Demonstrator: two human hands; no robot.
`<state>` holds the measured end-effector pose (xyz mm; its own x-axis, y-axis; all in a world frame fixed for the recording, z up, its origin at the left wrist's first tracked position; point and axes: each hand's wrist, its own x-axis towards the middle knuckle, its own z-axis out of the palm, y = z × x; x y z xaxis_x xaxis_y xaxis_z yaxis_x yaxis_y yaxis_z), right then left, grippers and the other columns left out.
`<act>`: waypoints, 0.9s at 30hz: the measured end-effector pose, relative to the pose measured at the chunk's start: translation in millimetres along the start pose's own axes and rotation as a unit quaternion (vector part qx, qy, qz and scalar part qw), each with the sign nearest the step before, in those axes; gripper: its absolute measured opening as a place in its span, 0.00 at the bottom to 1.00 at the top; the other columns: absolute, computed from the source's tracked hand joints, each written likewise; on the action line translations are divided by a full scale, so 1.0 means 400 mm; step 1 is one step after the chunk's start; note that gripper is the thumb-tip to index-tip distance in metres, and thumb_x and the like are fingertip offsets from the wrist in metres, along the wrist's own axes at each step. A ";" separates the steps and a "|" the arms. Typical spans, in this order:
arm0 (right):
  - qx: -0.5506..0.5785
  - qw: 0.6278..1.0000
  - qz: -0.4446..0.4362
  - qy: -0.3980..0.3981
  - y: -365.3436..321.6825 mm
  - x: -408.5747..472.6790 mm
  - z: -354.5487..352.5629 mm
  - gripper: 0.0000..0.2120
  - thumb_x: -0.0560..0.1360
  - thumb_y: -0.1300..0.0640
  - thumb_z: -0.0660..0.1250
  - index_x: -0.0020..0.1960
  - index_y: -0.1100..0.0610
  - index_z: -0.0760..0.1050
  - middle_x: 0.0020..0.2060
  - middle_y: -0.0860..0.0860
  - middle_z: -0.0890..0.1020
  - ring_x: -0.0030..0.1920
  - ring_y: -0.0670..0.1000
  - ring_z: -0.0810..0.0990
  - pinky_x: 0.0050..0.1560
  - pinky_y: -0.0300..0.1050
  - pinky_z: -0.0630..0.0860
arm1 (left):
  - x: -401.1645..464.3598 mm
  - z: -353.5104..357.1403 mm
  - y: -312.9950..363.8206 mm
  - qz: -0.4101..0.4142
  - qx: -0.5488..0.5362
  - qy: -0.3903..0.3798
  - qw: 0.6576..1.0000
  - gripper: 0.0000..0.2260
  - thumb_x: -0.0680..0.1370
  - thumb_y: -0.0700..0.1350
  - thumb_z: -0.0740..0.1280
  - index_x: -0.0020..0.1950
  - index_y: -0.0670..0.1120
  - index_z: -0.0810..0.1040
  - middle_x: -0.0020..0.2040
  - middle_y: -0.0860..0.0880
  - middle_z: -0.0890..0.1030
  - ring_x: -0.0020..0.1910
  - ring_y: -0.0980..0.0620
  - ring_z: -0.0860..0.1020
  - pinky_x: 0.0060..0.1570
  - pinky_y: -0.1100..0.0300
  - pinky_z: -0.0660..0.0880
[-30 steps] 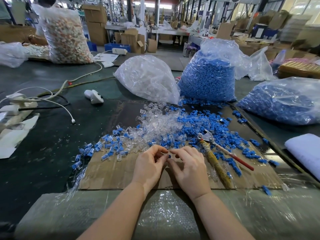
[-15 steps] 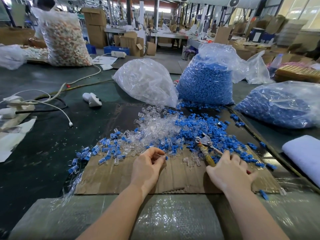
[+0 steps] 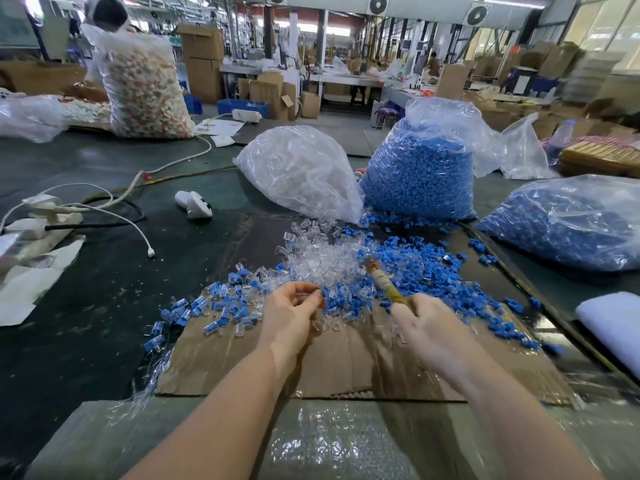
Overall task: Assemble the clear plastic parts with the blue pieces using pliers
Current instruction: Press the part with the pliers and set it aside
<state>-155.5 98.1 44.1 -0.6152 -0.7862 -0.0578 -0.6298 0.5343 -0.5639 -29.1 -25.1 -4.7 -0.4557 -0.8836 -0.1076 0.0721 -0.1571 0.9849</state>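
My left hand [image 3: 289, 315] pinches a small clear plastic part with a blue piece [image 3: 320, 294] at its fingertips, just above the cardboard sheet [image 3: 346, 362]. My right hand [image 3: 424, 325] grips the pliers [image 3: 382, 280] by their tape-wrapped handle, lifted off the cardboard and pointing away from me; the jaws are blurred. A heap of loose clear parts [image 3: 325, 258] and blue pieces [image 3: 415, 268] lies behind both hands. Joined clear-and-blue pieces [image 3: 211, 304] are scattered to the left.
A bag of clear parts [image 3: 301, 171] and two bags of blue pieces [image 3: 420, 171] [image 3: 568, 220] stand behind the heap. White cables and a power strip [image 3: 45, 216] lie at the left. A white foam sheet [image 3: 613, 323] sits at the right. A person works far left.
My right hand has closed on the pliers and lifted them off the cardboard. My left hand stays in place with the small part pinched.
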 end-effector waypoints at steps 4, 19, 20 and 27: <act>0.187 0.973 0.008 -0.131 -0.036 -0.012 0.007 0.08 0.77 0.57 0.60 0.39 0.58 0.67 0.32 0.54 0.71 0.35 0.52 0.67 0.36 0.47 0.63 | 0.020 -0.004 0.009 -0.003 -0.009 0.008 1.000 0.03 0.76 0.38 0.66 0.48 0.44 0.78 0.37 0.47 0.82 0.28 0.56 0.76 0.28 0.59 0.75; 0.207 0.942 0.043 -0.263 -0.075 -0.031 0.031 0.08 0.71 0.70 0.57 0.41 0.58 0.67 0.38 0.56 0.71 0.42 0.54 0.70 0.43 0.49 0.68 | 0.024 -0.025 0.025 -0.022 0.004 0.075 0.997 0.03 0.76 0.37 0.66 0.46 0.43 0.79 0.42 0.43 0.81 0.35 0.53 0.78 0.31 0.64 0.75; 0.209 0.941 0.042 -0.262 -0.077 -0.030 0.031 0.08 0.72 0.70 0.57 0.41 0.58 0.66 0.39 0.57 0.71 0.42 0.55 0.69 0.44 0.49 0.67 | 0.022 -0.024 0.027 -0.025 0.007 0.075 0.997 0.03 0.76 0.38 0.66 0.46 0.43 0.79 0.42 0.43 0.81 0.36 0.53 0.78 0.30 0.65 0.75; 0.172 0.953 0.024 -0.248 -0.087 -0.031 0.024 0.09 0.72 0.69 0.57 0.39 0.57 0.65 0.37 0.55 0.70 0.40 0.53 0.69 0.41 0.47 0.66 | 0.008 -0.017 0.043 -0.042 0.002 0.076 0.996 0.04 0.77 0.37 0.65 0.50 0.39 0.78 0.41 0.43 0.80 0.32 0.54 0.77 0.24 0.68 0.72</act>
<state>-121.3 86.2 56.5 -0.2847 -0.8595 -0.4246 -0.3620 0.5065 -0.7826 -23.2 -33.8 11.1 -0.3197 -0.9242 -0.2090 0.0357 -0.2321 0.9720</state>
